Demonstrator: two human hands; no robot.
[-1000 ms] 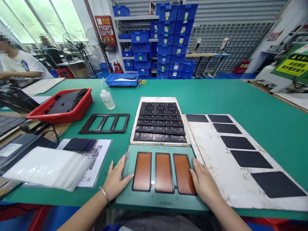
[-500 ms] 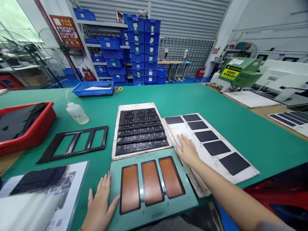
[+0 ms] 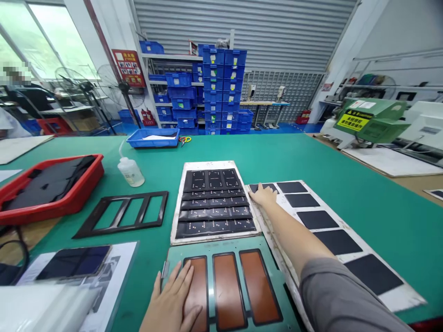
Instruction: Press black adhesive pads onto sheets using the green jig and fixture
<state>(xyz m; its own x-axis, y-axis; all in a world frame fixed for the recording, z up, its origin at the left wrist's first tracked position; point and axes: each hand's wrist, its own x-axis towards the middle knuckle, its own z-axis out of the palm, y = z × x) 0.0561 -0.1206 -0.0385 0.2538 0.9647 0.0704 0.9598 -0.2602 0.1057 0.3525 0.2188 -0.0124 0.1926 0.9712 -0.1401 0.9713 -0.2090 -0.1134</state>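
Note:
My left hand (image 3: 176, 295) lies open, fingers spread, over the left part of a green plate (image 3: 221, 249) and its left brown panel (image 3: 198, 269). Two more brown panels, each with a black border, sit to its right. Ahead and to the right, my right hand (image 3: 265, 196) reaches to the far left corner of a white board (image 3: 289, 210). Its fingers are apart, with the tips on a thin black rectangular piece (image 3: 254, 188) that lies flat there and is partly covered. Several similar black pieces (image 3: 317, 220) lie along the board.
Beyond the green plate, a white board holds overlapping black sheets (image 3: 214, 214) with small holes. To the left are a black frame (image 3: 126, 211), a squeeze bottle (image 3: 130, 172), a red bin (image 3: 55, 203) and a phone (image 3: 74, 262). A blue tray (image 3: 152, 139) and scissors (image 3: 184, 140) lie farther back.
My right hand has moved forward from the board's left edge to the far left black piece. My left hand has shifted from beside the green plate onto it. The view has tilted up and left.

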